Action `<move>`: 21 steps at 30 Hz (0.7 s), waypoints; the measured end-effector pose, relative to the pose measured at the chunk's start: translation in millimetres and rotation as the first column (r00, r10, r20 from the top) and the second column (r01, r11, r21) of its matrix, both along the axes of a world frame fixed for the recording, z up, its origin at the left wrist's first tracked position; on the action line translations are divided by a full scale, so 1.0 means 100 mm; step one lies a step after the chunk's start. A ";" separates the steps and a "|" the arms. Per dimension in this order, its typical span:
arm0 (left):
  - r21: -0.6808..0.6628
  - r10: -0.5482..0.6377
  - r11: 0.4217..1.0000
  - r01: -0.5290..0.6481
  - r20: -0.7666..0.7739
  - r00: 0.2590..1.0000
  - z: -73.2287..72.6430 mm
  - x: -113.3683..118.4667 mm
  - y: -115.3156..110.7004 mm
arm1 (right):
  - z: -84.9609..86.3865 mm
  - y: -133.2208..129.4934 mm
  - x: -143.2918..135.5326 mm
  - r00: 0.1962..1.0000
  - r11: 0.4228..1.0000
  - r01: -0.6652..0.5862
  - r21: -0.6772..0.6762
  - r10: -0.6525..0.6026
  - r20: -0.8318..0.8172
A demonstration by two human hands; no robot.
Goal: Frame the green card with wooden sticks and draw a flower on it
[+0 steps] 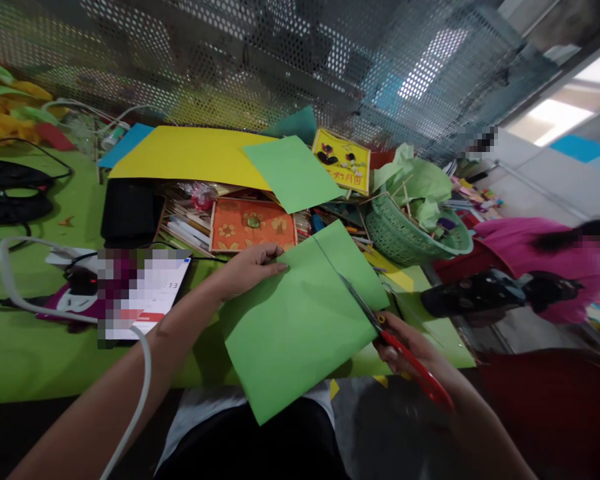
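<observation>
A sheet of green paper (300, 320) is held up over the front edge of the table. My left hand (253, 270) grips its upper left edge, thumb on top and the other fingers partly hidden. In my right hand (405, 343) are scissors (415, 370) with red handles, wrapped by my fingers. Their dark blades (357, 300) lie at the right part of the paper, along a thin dark line that runs up toward the top edge. Whether this line is drawn or cut, I cannot tell.
Behind the paper lie an orange framed picture (254, 225), a yellow sheet (190, 152), another green sheet (293, 173) and a green basket (415, 230). A phone (153, 293) and white cable (143, 380) are at left. A black bottle (475, 293) and a person in pink (525, 250) are right.
</observation>
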State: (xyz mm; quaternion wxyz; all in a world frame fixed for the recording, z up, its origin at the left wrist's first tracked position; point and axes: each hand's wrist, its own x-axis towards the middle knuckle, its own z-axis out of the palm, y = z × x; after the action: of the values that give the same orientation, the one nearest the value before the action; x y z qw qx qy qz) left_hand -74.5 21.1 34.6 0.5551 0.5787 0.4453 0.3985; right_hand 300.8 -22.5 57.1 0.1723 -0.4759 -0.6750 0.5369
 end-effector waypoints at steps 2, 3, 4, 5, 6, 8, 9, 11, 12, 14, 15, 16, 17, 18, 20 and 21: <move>0.013 0.000 1.000 0.000 -0.020 1.000 -0.01 0.01 0.00 | 0.01 0.00 -0.03 1.000 1.000 0.014 0.001 -0.014 -0.014; 0.014 0.000 1.000 0.001 -0.024 1.000 -0.01 0.02 0.00 | 0.02 0.00 -0.05 1.000 1.000 0.023 -0.010 -0.024 -0.018; 0.013 -0.001 1.000 0.001 -0.026 1.000 -0.01 0.02 0.00 | 0.03 0.00 -0.07 0.999 0.999 0.035 -0.029 -0.036 -0.023; 0.010 -0.002 1.000 0.002 -0.026 1.000 -0.01 0.02 0.00 | 0.04 0.00 -0.09 0.998 0.998 0.046 -0.051 -0.047 -0.029; 0.005 -0.004 1.000 0.004 -0.025 1.000 -0.01 0.01 0.01 | 0.05 0.00 -0.11 0.998 0.996 0.054 -0.075 -0.057 -0.033; -0.003 -0.008 1.000 0.008 -0.020 1.000 -0.02 0.01 0.01 | 0.07 0.00 -0.14 0.996 0.991 0.070 -0.114 -0.075 -0.042; -0.004 -0.008 1.000 0.008 -0.017 1.000 -0.02 0.01 0.01 | 0.07 -0.01 -0.15 0.995 0.988 0.085 -0.128 -0.091 -0.043; 0.000 -0.004 1.000 0.004 -0.012 1.000 -0.02 0.01 0.01 | 0.06 -0.03 -0.15 0.992 0.981 0.117 -0.152 -0.123 -0.032; 0.001 -0.002 1.000 0.002 -0.009 1.000 -0.03 0.01 0.01 | 0.05 -0.04 -0.15 0.989 0.978 0.138 -0.154 -0.143 -0.025; -0.007 -0.002 1.000 0.002 0.007 1.000 -0.04 0.01 0.01 | 0.03 -0.05 -0.14 0.983 0.975 0.176 -0.137 -0.181 -0.027; -0.016 -0.005 1.000 0.005 0.021 1.000 -0.04 0.01 0.01 | 0.02 -0.06 -0.13 0.980 0.974 0.189 -0.127 -0.195 -0.034; -0.028 -0.007 1.000 0.008 0.038 0.999 -0.05 0.01 0.01 | 0.00 -0.06 -0.12 0.978 0.973 0.197 -0.121 -0.203 -0.038; -0.041 -0.009 0.999 0.011 0.056 0.998 -0.06 0.02 0.01 | -0.01 -0.06 -0.11 0.978 0.973 0.198 -0.120 -0.204 -0.037; -0.054 -0.009 0.998 0.013 0.075 0.997 -0.06 0.02 0.01 | -0.03 -0.05 -0.10 0.980 0.973 0.194 -0.123 -0.199 -0.029; -0.077 -0.005 0.997 0.014 0.109 0.994 -0.08 0.03 0.01 | -0.06 -0.04 -0.09 0.982 0.975 0.189 -0.119 -0.190 0.002; -0.087 -0.004 0.996 0.015 0.123 0.992 -0.09 0.03 0.01 | -0.07 -0.04 -0.08 0.982 0.976 0.186 -0.111 -0.186 0.015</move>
State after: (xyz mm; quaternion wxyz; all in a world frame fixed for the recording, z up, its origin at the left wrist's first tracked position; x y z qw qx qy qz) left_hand -71.2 22.3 26.1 0.6081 0.5302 0.4248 0.4106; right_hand 292.8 -26.5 50.3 0.1935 -0.5470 -0.5967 0.5544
